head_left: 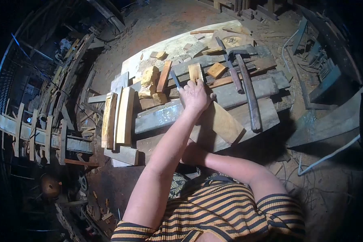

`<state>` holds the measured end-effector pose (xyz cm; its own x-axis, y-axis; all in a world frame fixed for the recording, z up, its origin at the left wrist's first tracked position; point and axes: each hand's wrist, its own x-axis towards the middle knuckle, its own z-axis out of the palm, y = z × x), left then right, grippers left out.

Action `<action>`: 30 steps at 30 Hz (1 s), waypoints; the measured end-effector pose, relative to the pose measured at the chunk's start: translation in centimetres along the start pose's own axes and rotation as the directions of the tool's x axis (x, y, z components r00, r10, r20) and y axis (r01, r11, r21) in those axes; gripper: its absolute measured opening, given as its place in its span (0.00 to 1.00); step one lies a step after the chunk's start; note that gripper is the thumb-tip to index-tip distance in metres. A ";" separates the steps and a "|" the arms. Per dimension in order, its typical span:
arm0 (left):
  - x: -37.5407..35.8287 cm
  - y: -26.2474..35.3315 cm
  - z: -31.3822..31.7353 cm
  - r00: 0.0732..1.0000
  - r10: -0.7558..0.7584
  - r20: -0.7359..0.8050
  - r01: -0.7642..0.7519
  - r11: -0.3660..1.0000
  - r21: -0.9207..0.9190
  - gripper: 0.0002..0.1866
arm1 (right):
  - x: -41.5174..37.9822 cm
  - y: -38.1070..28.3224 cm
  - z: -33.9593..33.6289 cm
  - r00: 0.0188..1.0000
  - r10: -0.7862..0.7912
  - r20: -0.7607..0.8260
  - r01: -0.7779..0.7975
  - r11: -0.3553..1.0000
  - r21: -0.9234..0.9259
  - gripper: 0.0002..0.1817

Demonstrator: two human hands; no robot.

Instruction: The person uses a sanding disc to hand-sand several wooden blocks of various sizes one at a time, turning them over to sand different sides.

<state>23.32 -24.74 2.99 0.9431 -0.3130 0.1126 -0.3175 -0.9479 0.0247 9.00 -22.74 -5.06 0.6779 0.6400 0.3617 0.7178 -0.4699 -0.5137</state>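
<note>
My left hand (195, 96) is curled over a light wooden board (226, 123), its thumb at the board's right side. The board slants across the planks, and its far end shows beyond my fingers. A narrow dark flat strip (175, 79) sticks out beside that hand on the left; its kind cannot be made out. My right hand (191, 153) is low and close to my body, in shadow, mostly hidden behind my left forearm; its fingers do not show. A long-handled tool with a dark metal head (249, 94) and a slim tool with a wooden handle (234, 78) lie to the right.
Grey planks (161, 116) form the low work surface. Upright pale wood pieces (125, 115) and a rough yellow block (150, 76) stand left. A small square block (216, 70) lies beyond my hand. Timber piles (70, 60) line the left; a metal frame (330, 121) stands right.
</note>
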 end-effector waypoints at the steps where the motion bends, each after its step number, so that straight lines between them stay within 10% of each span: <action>1: 0.2 -0.1 0.1 0.999 -0.025 0.022 0.025 1.000 0.006 0.35 | 0.0 0.0 -0.1 1.000 -0.001 -0.002 0.001 1.000 0.002 0.17; 7: 1.2 -1.2 0.0 0.982 -0.155 0.109 0.170 0.975 -0.145 0.37 | 0.5 -1.0 -1.9 0.936 -0.142 -0.323 0.154 0.988 0.010 0.15; 9: 1.8 -2.1 -0.8 0.968 -0.209 0.138 0.248 0.879 -0.407 0.30 | 0.6 -1.3 -2.0 0.995 -0.075 -0.063 0.057 0.966 -0.252 0.24; 12: 2.3 -6.5 -1.2 0.931 -0.079 0.357 0.365 0.158 -0.917 0.20 | 1.2 -1.0 -1.4 0.996 0.025 0.085 -0.010 0.985 -0.175 0.25; 13: 0.6 -6.9 -2.8 0.907 -0.085 0.414 0.398 -0.155 -0.904 0.19 | 1.2 -0.1 0.9 0.999 -0.008 -0.039 0.002 0.990 -0.142 0.24; 17: -7.9 -12.0 -7.0 0.893 -0.001 0.451 0.377 -0.545 -0.749 0.22 | 1.8 0.2 -0.4 0.977 -0.105 -0.187 0.108 0.994 0.007 0.12; 18: -10.2 -14.1 -6.4 0.898 0.100 0.429 0.381 -0.664 -0.643 0.23 | 1.0 -0.3 -2.8 0.951 0.162 0.263 -0.188 0.979 0.078 0.12; 19: -12.6 -15.8 -5.7 0.930 0.161 0.330 0.339 -0.725 -0.600 0.24 | 0.5 0.3 -2.4 0.990 -0.069 -0.123 0.068 0.998 -0.008 0.11; 20: -14.7 -17.2 -4.7 0.898 0.134 0.419 0.345 -0.804 -0.484 0.24 | 0.6 0.4 -1.6 0.926 0.167 -0.339 -0.060 0.951 0.304 0.13; 21: -17.3 -17.7 -4.2 0.896 0.103 0.432 0.333 -0.799 -0.501 0.24 | 0.9 -0.5 -2.2 0.852 0.357 -0.383 -0.079 0.811 0.580 0.16; 27: -23.9 -15.8 -1.6 0.761 -0.194 0.619 0.108 -0.903 -0.416 0.17 | 3.2 -7.8 -4.1 0.922 -0.243 -0.302 0.311 0.928 0.204 0.26; 30: -24.3 -18.0 1.0 0.807 -0.043 0.589 0.233 -0.894 -0.383 0.17 | 3.5 -7.1 -2.0 0.919 -0.358 -0.167 0.385 0.904 0.185 0.24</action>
<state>6.20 -0.09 -1.21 0.8329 -0.2468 -0.4954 0.4651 0.7972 0.3849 6.63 -18.41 1.41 0.3926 0.6548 0.6458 0.8809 -0.0660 -0.4686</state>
